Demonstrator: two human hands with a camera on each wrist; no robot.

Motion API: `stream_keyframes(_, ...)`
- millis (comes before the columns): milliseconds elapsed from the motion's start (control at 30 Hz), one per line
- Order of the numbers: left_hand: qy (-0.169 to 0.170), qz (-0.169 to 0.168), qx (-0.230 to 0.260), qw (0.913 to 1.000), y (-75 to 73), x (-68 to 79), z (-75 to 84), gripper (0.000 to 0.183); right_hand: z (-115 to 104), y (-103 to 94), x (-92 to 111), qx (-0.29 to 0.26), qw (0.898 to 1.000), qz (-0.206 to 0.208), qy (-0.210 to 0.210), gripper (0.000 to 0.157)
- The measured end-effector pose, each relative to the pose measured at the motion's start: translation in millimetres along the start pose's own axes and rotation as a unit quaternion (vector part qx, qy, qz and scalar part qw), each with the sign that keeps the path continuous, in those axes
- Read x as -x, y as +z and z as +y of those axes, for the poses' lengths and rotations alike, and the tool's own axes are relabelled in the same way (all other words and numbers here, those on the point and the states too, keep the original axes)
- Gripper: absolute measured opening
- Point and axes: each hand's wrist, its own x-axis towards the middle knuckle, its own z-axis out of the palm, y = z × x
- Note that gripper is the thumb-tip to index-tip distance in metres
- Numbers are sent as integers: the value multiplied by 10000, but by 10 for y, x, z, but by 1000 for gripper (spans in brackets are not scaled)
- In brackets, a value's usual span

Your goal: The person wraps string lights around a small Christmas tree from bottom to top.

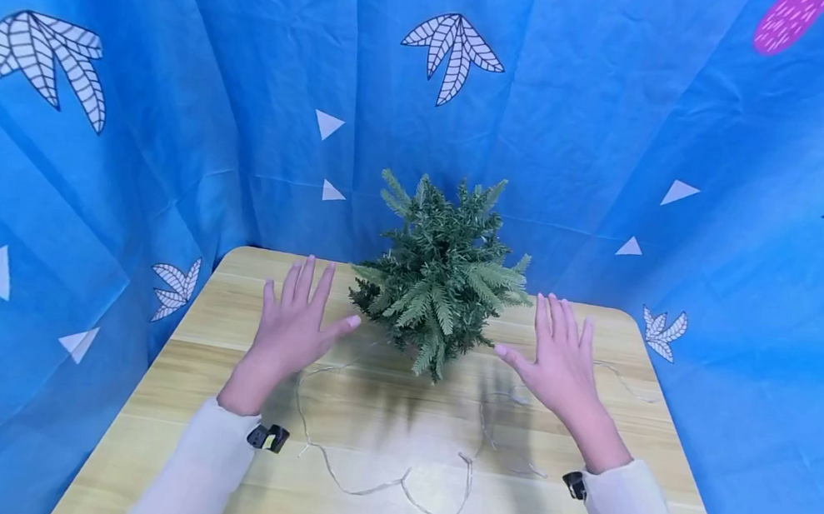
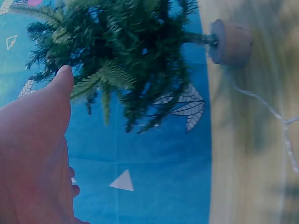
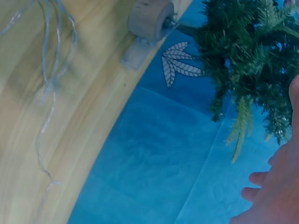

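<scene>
A small artificial Christmas tree [image 1: 444, 273] stands upright near the back of the table. Both wrist views show its round wooden base [image 2: 236, 43]. My left hand [image 1: 293, 324] is held over the table to the left of the tree, fingers straight and spread, holding nothing. On the other side, my right hand [image 1: 559, 360] has its fingers extended too and holds nothing. Each thumb points toward the branches; whether either one touches them I cannot tell. A thin clear string-light wire [image 1: 357, 492] lies in loose loops on the table in front of the tree.
The wooden table [image 1: 158, 448] is enclosed at the back and sides by a blue patterned curtain [image 1: 587, 99]. Beside the tree's base lies a small translucent box-like piece [image 3: 138, 53], connected to nothing I can make out. Dark bands [image 1: 268, 438] circle both wrists.
</scene>
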Motion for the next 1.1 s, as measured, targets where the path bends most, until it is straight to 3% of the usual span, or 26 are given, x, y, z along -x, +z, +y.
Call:
stream_keyframes(633,42,-246,84,9997,704,466,-56,98,-65,412,266,-350,9991,-217,90,106)
stream_keyframes(767,101,-261,96,9996,908,580,-15,97,-129,553,355,-449,9983,-312,180,105)
stream_keyframes(933,189,-510,35,9985,1152,743,114,95,-240,752,478,-564,9974,-365,272,100)
stream_keyframes(1100,308,-468,137,9983,1331,867,231,93,-334,952,589,-558,9978,-294,183,98)
